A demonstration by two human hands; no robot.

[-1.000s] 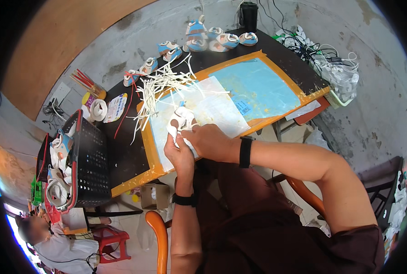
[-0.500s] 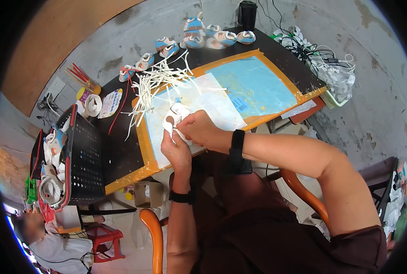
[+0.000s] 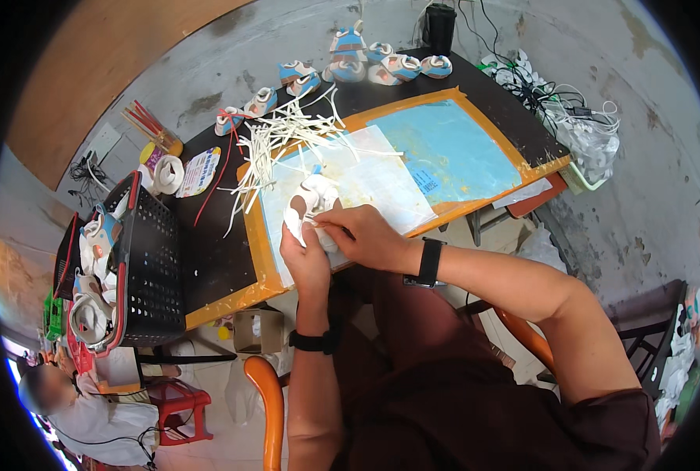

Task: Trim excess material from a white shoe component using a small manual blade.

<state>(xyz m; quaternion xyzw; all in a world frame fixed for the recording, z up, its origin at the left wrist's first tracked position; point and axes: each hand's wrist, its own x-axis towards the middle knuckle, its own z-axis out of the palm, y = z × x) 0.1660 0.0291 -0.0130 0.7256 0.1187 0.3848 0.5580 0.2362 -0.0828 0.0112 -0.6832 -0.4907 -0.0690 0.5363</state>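
Observation:
A small white shoe with brown patches and a bit of blue is held over the near edge of the white sheet. My left hand grips its near left side, thumb up against it. The fingers of my right hand are pinched together at the shoe's front; what sits between the fingertips is too small to make out. Just beyond the shoe lies a loose heap of white laces.
Several small blue, white and brown shoes line the table's far edge. To the left stands a black basket of shoe parts, with a tape roll behind it. A blue mat covers the right side. A person sits at lower left.
The view has shifted slightly. My right hand has turned, its fingertips still at the shoe, and the wrist has dropped a little. My left hand keeps its hold.

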